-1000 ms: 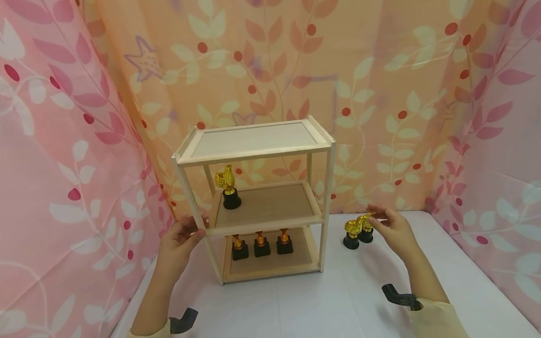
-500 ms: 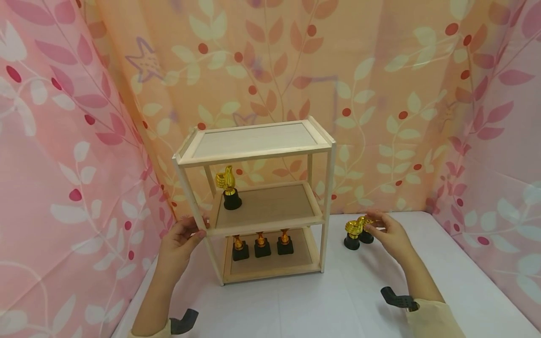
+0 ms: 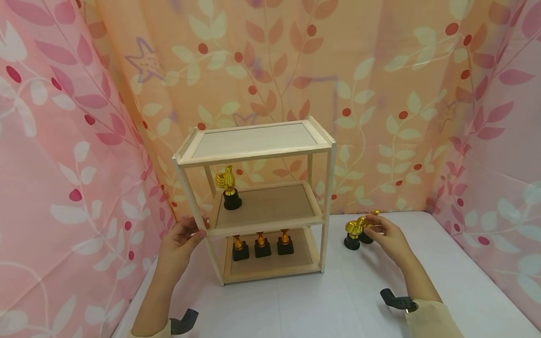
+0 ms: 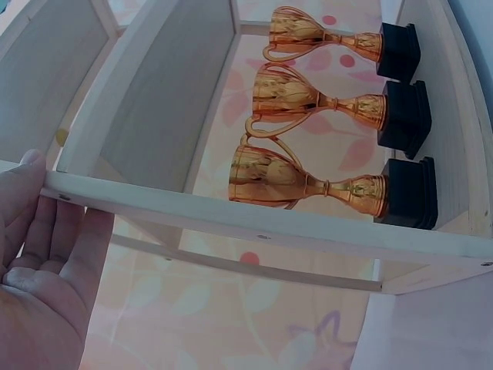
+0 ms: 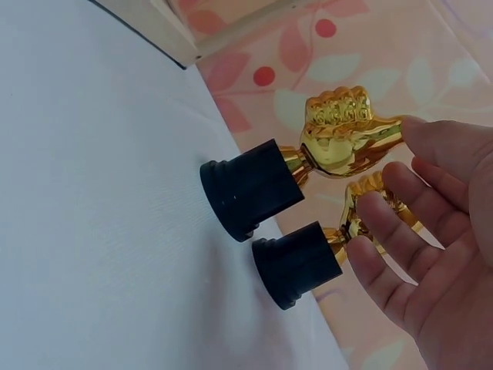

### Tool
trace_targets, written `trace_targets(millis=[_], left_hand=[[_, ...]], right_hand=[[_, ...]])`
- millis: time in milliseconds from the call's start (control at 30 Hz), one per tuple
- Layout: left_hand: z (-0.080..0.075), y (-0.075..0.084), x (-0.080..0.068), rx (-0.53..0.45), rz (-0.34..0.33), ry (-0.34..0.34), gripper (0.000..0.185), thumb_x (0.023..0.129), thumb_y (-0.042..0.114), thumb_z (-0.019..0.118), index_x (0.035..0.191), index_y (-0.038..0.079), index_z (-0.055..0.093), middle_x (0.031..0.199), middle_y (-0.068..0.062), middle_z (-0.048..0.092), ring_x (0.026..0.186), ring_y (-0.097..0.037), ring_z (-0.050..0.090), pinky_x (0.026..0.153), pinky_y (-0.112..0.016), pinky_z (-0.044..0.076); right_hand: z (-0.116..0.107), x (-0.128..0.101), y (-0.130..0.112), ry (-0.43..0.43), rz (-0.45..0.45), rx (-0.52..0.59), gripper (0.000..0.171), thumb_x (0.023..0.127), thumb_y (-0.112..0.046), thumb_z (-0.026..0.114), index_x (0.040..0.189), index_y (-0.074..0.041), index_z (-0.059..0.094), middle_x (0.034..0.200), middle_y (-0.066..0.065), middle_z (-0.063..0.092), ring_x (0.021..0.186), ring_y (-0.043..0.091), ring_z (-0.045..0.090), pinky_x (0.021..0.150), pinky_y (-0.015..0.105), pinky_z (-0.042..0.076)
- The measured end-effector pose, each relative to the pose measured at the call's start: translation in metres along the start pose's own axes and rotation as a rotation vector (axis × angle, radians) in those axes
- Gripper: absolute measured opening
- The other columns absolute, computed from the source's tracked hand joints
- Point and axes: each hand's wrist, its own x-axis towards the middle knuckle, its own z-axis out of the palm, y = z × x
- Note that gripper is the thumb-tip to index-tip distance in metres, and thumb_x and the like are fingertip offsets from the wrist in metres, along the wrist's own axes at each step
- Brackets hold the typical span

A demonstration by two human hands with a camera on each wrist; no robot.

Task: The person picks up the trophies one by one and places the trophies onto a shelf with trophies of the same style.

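A three-tier wooden shelf (image 3: 253,157) stands on the white table. My left hand (image 3: 181,239) holds its front-left post at the middle tier, thumb across the front; in the left wrist view the left hand (image 4: 38,270) lies against the shelf rail (image 4: 308,227). Right of the shelf stand two gold thumbs-up trophies on black bases, one nearer the shelf (image 3: 352,232) and one partly behind my fingers (image 3: 366,236). My right hand (image 3: 390,237) reaches them with nearly straight fingers (image 5: 385,223) touching the gold top of the second trophy (image 5: 300,262), beside the first trophy (image 5: 308,166).
One thumbs-up trophy (image 3: 229,188) stands at the left of the middle tier. Three gold cup trophies (image 3: 262,244) line the bottom tier, seen close in the left wrist view as cups (image 4: 308,185). Patterned pink and orange curtains (image 3: 380,94) enclose the table on three sides.
My right hand has drawn slightly in and down onto the two trophies. The left hand and the shelf have not moved.
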Motion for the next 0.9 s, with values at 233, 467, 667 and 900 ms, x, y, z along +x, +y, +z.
trace_targets(millis=[233, 467, 667, 900], left_hand=[[0.000, 0.000, 0.000, -0.001, 0.006, 0.005, 0.034, 0.093, -0.006, 0.070, 0.125, -0.007, 0.061, 0.120, -0.024, 0.064, 0.105, -0.016, 0.068, 0.093, -0.021, 0.057], [0.001, 0.000, 0.000, -0.013, 0.021, 0.006, 0.033, 0.092, -0.008, 0.069, 0.125, -0.007, 0.061, 0.119, -0.024, 0.065, 0.104, -0.016, 0.068, 0.093, -0.021, 0.057], [0.000, 0.000, 0.000, -0.005, 0.012, 0.013, 0.035, 0.093, -0.008, 0.069, 0.125, -0.012, 0.058, 0.119, -0.025, 0.064, 0.104, -0.015, 0.068, 0.093, -0.021, 0.057], [0.000, 0.001, 0.000, -0.004, -0.003, 0.013, 0.037, 0.093, -0.007, 0.069, 0.128, -0.013, 0.056, 0.120, -0.024, 0.064, 0.105, -0.014, 0.068, 0.093, -0.021, 0.057]], right_hand=[[0.003, 0.002, 0.010, -0.012, -0.008, -0.047, 0.052, 0.099, -0.032, 0.069, 0.142, -0.007, 0.056, 0.135, 0.017, 0.065, 0.109, 0.021, 0.063, 0.082, 0.016, 0.053], [0.007, 0.002, 0.018, -0.036, 0.014, -0.097, 0.052, 0.099, -0.034, 0.070, 0.142, -0.008, 0.057, 0.134, 0.015, 0.066, 0.110, 0.023, 0.062, 0.085, 0.021, 0.052], [0.013, 0.002, 0.024, -0.087, 0.035, -0.105, 0.057, 0.097, -0.034, 0.072, 0.142, -0.003, 0.055, 0.135, 0.017, 0.065, 0.114, 0.030, 0.063, 0.095, 0.044, 0.052], [0.022, 0.003, 0.032, -0.124, 0.083, -0.019, 0.062, 0.097, -0.030, 0.073, 0.144, 0.002, 0.051, 0.138, 0.025, 0.060, 0.110, 0.030, 0.064, 0.077, 0.033, 0.060]])
